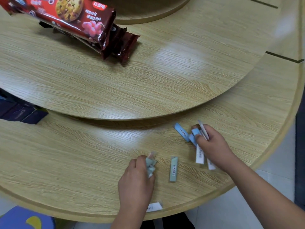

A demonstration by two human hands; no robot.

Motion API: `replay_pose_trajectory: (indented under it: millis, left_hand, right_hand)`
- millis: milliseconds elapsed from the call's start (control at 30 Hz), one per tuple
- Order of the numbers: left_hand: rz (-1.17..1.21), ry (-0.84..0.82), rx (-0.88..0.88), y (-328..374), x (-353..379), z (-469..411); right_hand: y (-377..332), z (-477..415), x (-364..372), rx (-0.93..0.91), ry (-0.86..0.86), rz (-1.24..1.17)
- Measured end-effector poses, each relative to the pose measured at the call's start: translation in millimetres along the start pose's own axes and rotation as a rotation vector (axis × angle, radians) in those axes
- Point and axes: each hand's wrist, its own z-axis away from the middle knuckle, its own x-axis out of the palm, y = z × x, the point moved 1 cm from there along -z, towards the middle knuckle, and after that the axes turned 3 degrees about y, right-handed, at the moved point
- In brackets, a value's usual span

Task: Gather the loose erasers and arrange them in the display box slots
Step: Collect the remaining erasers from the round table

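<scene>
White eraser [154, 207] seen at near table edge, partly hidden by left forearm. Left hand [136, 180] curled tight round bunch of pale green erasers [151, 163]. Single teal eraser [173, 169] laid loose on table [66, 154] between hands. Right hand [212, 146] clamped on blue erasers [195, 133]; two white erasers [199, 155] partly covered by it. Light blue eraser [181, 132] laid just beside fingertips. Farther back: raised turntable [115, 80], biscuit packets [74, 15] stacked on it; dark box [19, 111] at left.
</scene>
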Motion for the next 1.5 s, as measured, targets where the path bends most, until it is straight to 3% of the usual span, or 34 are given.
replay_pose_trajectory:
  millis: [200,433,667,900,1200,1333,1500]
  left_hand:
    - [-0.006,-0.018,-0.013,2,0,0]
    - [0.031,0.007,-0.023,0,-1,2]
    - [0.045,0.017,-0.011,-1,-1,5]
    - [0.07,0.049,-0.003,-8,-2,8]
    - [0.13,0.05,0.027,-17,-3,3]
    - [0.076,0.01,0.077,-18,-2,-2]
    - [0.011,-0.001,0.13,-22,-2,-1]
  right_hand:
    - [-4,-18,10,-0.289,0.019,0.506]
    - [-11,-6,44,-0.286,-0.013,0.836]
    - [-26,-3,54,-0.174,0.04,0.88]
    - [-14,3,48,-0.206,0.048,0.949]
    - [-1,17,34,-0.291,0.002,0.869]
    - [4,39,27,-0.628,-0.099,0.818]
    - [18,41,27,-0.98,-0.422,1.085]
